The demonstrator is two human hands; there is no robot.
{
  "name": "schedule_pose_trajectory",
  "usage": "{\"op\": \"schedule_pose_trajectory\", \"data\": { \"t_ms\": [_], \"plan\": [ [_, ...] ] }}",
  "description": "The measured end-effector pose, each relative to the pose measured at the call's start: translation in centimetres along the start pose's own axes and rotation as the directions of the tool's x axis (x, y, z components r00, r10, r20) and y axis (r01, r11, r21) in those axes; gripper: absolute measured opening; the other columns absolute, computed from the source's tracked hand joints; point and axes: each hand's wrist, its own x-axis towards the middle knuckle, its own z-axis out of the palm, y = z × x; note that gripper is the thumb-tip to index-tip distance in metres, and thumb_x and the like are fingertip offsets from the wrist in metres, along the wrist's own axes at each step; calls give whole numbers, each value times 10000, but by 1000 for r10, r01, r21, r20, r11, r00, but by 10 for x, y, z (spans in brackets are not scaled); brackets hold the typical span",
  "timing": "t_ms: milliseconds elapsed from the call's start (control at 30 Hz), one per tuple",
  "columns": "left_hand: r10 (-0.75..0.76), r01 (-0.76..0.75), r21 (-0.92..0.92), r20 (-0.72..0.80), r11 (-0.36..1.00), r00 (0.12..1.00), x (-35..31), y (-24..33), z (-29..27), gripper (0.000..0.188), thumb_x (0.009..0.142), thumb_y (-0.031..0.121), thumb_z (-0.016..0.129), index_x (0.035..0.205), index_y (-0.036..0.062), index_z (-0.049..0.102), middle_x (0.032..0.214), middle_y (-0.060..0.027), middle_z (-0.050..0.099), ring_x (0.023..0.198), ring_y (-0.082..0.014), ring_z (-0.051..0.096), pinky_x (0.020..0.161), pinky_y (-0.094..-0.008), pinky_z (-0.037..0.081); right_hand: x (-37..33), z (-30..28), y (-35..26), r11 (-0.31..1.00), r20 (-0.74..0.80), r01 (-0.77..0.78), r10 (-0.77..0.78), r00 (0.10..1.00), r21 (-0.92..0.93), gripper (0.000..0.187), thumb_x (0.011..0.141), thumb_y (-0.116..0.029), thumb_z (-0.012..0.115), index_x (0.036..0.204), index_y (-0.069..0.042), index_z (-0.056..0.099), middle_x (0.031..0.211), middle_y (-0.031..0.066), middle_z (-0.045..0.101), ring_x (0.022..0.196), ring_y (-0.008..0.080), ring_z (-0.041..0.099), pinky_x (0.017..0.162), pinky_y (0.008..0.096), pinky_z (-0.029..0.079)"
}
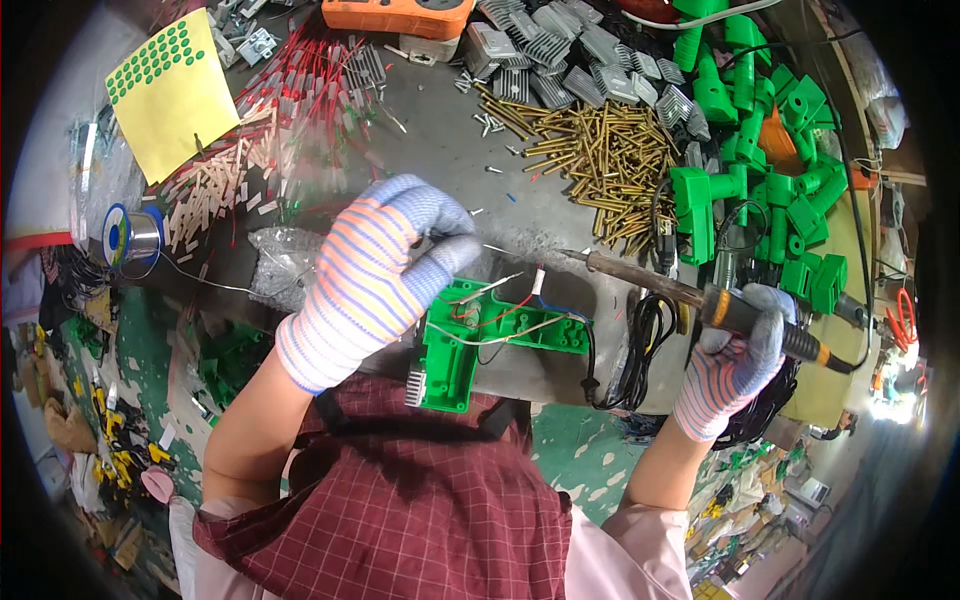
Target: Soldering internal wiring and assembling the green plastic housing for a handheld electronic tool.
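Note:
My left hand (385, 275), in a striped knit glove, pinches a thin solder wire just above an open green plastic housing (470, 340) that lies at the bench's near edge with red, blue and white leads inside. The wire runs left to a solder spool (132, 235). My right hand (735, 360), also gloved, grips the handle of a soldering iron (660, 285), whose tip points left toward the housing and stops a little short of it.
A heap of brass pins (600, 150) and grey finned heat sinks (570, 55) lie at the back. Green plastic shells (760, 150) pile up at right. Red-wired parts (310, 90), a yellow sticker sheet (170, 90) and an orange device (400, 15) sit at left and rear.

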Motion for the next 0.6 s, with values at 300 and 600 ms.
{"op": "schedule_pose_trajectory", "data": {
  "t_ms": [300,600],
  "plan": [
    [40,-42,27,82,999,996,13,1,23,110,776,86,743,827,30,663,778,-98,602,729,-259,597,654,-351,479,5,-1,25,984,-56,68,-78,995,-164,245,888,-262,682,958,-43,598,805,40,588,521,97,534,427,212,439],
    [91,-98,129,61,987,994,18,0,26,129,759,118,759,803,42,664,771,-102,622,753,-301,609,690,-392,482,5,2,20,993,-30,-85,82,996,-82,254,874,-260,690,947,-35,597,794,39,585,533,97,539,457,203,457]
  ]
}}
